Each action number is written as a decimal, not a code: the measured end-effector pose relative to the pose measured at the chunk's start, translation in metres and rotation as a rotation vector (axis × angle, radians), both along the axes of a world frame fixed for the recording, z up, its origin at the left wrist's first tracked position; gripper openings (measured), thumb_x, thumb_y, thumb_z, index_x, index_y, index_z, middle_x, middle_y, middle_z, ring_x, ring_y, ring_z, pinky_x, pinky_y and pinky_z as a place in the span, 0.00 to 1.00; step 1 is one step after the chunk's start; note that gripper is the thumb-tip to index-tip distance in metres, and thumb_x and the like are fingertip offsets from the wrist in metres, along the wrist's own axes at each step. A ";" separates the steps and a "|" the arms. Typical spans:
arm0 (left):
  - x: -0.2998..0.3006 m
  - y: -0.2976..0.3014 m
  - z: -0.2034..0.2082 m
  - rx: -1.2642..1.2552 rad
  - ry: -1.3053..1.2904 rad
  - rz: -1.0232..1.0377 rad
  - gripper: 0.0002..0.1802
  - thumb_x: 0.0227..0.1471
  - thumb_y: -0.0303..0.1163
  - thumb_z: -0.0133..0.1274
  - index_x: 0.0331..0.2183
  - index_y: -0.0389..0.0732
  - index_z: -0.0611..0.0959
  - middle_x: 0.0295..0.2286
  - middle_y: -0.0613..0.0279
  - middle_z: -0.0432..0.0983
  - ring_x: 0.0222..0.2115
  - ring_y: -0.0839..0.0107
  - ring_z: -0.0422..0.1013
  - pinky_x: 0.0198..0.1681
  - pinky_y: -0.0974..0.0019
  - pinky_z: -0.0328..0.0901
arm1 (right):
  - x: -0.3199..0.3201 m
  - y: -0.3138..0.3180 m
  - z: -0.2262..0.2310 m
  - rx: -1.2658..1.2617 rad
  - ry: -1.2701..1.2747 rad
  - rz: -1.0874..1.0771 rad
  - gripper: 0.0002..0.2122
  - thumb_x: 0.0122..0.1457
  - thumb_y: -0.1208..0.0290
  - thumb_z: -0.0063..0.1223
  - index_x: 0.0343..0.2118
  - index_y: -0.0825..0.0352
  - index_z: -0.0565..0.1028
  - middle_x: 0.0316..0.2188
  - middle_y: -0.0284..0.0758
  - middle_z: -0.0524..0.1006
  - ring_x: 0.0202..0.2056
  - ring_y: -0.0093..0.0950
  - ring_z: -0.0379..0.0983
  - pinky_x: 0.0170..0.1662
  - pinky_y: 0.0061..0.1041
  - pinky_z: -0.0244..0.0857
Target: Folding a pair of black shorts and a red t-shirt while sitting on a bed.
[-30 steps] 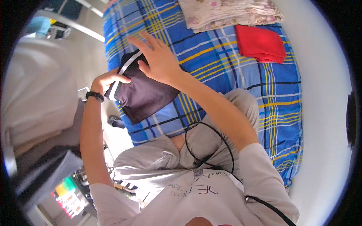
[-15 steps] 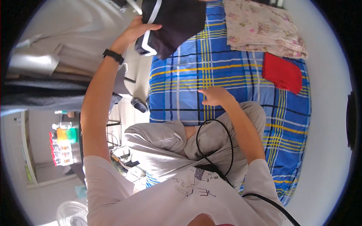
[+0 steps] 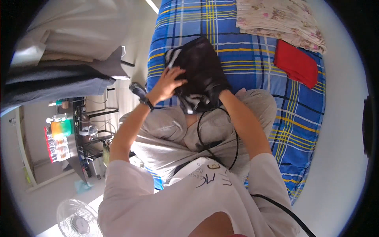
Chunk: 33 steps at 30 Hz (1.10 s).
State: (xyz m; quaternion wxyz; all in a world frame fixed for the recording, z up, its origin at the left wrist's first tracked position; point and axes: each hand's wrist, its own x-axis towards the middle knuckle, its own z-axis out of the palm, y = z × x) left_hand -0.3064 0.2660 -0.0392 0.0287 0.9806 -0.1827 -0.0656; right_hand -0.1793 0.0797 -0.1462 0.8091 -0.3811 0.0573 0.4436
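Observation:
A black garment with white stripes (image 3: 199, 65) lies bunched on the bed just in front of my crossed legs, partly blurred; its exact kind does not show. My left hand (image 3: 169, 83), with a dark band at the wrist, rests on its left side, fingers spread over the cloth. At the garment's near right corner is my right hand (image 3: 224, 93); dark cloth covers its fingers, so their grip is hidden.
A blue plaid sheet (image 3: 252, 75) covers the bed. To the right lie a folded red cloth (image 3: 296, 63) and a folded floral cloth (image 3: 276, 17), beside the white wall (image 3: 343, 118). Clothes hang (image 3: 59, 79) at left. A black cable (image 3: 235, 146) loops over my lap.
My left hand has brought the black garment from the far left down onto the bed near my legs. My right hand, bare and stretched out before, is now at the garment's edge.

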 end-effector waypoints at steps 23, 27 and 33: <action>-0.063 -0.082 -0.068 -0.916 0.160 1.281 0.61 0.43 0.63 0.62 0.60 0.33 0.49 0.40 0.33 0.77 0.43 0.40 0.75 0.49 0.49 0.68 | 0.028 -0.086 0.044 -0.828 -0.615 0.534 0.52 0.49 0.70 0.70 0.71 0.60 0.42 0.66 0.45 0.57 0.64 0.43 0.58 0.62 0.41 0.58; -0.063 -0.073 -0.089 -1.132 0.016 1.266 0.59 0.42 0.57 0.66 0.59 0.35 0.50 0.42 0.33 0.76 0.43 0.43 0.75 0.48 0.52 0.68 | 0.029 -0.096 0.059 -0.696 -0.531 0.470 0.51 0.50 0.73 0.69 0.71 0.56 0.42 0.65 0.45 0.61 0.61 0.42 0.62 0.57 0.41 0.64; -0.078 -0.068 -0.060 -2.096 0.285 1.177 0.48 0.54 0.31 0.61 0.63 0.60 0.47 0.38 0.53 0.75 0.38 0.64 0.76 0.34 0.50 0.77 | 0.022 -0.112 0.088 -0.689 -0.433 0.368 0.33 0.58 0.77 0.59 0.66 0.51 0.60 0.52 0.35 0.74 0.49 0.29 0.74 0.48 0.35 0.72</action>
